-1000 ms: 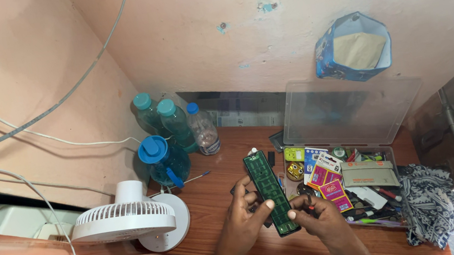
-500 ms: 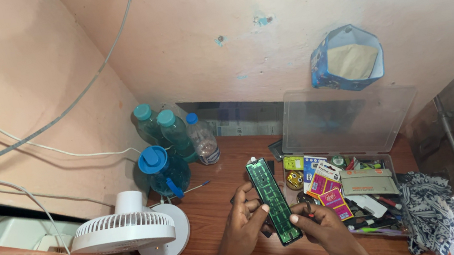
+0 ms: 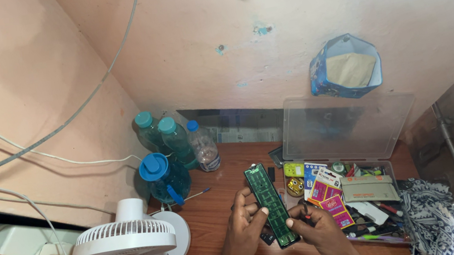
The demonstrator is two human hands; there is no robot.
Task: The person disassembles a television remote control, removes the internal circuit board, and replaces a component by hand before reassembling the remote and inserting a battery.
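A long narrow green circuit board (image 3: pixel 270 204) is held over the brown wooden table (image 3: pixel 225 221), its far end pointing toward the wall. My left hand (image 3: pixel 244 225) grips its left edge with the fingers curled round it. My right hand (image 3: pixel 311 226) pinches the near right corner. A small dark part lies under the board near my left fingers, mostly hidden.
A clear plastic box (image 3: pixel 349 187) with its lid up holds small parts and coloured packets, right of the board. Several water bottles (image 3: pixel 177 145) stand at the back left. A white fan (image 3: pixel 128 238) sits at the left. A patterned cloth (image 3: pixel 433 222) lies at the right.
The view has shifted down and slightly right. The board stays in both hands, held in about the same place over the table.
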